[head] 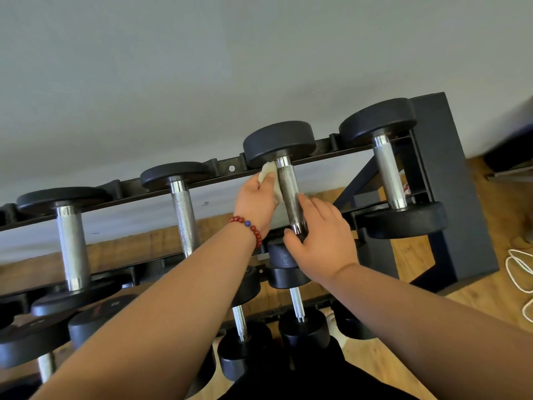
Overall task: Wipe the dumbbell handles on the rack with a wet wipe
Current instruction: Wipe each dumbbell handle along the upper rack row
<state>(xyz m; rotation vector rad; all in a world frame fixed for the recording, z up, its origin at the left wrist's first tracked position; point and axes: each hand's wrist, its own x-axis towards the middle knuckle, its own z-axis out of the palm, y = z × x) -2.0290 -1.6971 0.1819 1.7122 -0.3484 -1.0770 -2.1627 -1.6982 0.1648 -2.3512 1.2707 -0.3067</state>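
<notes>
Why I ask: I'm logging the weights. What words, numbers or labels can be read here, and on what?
Nothing here reads clearly.
Faint marking on the dumbbell head under the right hand: too blurred.
Reddish marking on a lower dumbbell head at left: too blurred.
On the rack at right, a red and white label: too small.

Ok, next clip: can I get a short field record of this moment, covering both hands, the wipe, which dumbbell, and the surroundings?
left grip: left grip holds the crumpled white wet wipe against the left side of the knurled silver dumbbell handle
right grip: right grip curls round the same handle's near end
position: third from the left of four dumbbells visible on the top row of the black metal rack
other handles: touched by neither hand
wrist: red bead bracelet on the left
floor: wooden floor, white cord at right
</notes>
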